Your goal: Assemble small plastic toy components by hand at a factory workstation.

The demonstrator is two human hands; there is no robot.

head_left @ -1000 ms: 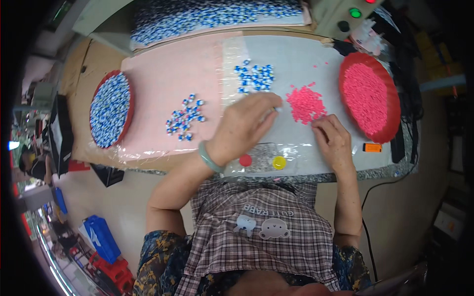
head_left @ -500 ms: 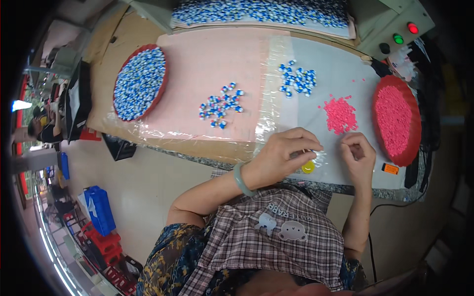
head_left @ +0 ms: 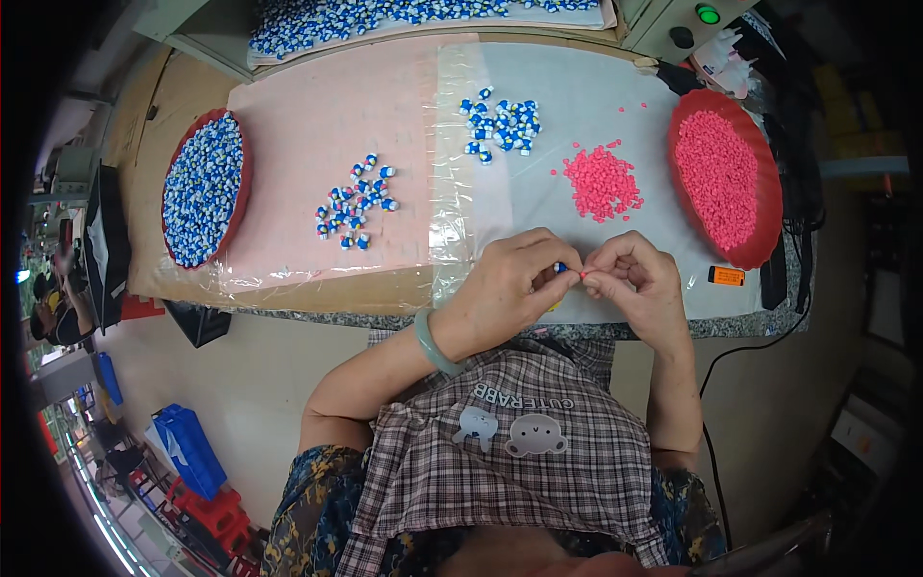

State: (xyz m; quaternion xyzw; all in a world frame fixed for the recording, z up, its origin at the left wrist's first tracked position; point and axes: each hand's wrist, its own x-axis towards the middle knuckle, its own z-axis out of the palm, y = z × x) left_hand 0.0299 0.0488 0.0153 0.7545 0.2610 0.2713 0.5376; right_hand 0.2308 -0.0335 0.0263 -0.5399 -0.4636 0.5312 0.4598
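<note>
My left hand [head_left: 500, 293], with a pale green bangle at its wrist, pinches a small blue-and-white piece [head_left: 560, 268] between thumb and fingers. Against it my right hand [head_left: 642, 288] is closed, its thumb and fingertip on a tiny pink piece [head_left: 583, 275]. The fingertips of both hands meet there, so how the two pieces touch is hard to see. Just beyond the hands lies a loose heap of pink pieces [head_left: 602, 183]. Farther left are a cluster of blue-and-white pieces [head_left: 502, 125] and another cluster with pink bits [head_left: 356, 202]. Something yellow [head_left: 557, 305] shows under my left hand.
A red dish [head_left: 772, 207] of pink pieces stands at the right, beside an orange-and-black small box [head_left: 727, 276]. At the left is a red dish [head_left: 244, 183] of blue-and-white pieces. A metal machine [head_left: 663, 29] with a loaded tray [head_left: 423, 31] borders the far edge.
My right hand has come left from beside the pink heap to meet my left fingertips, and a pink piece now shows between them. The whole view has shifted.
</note>
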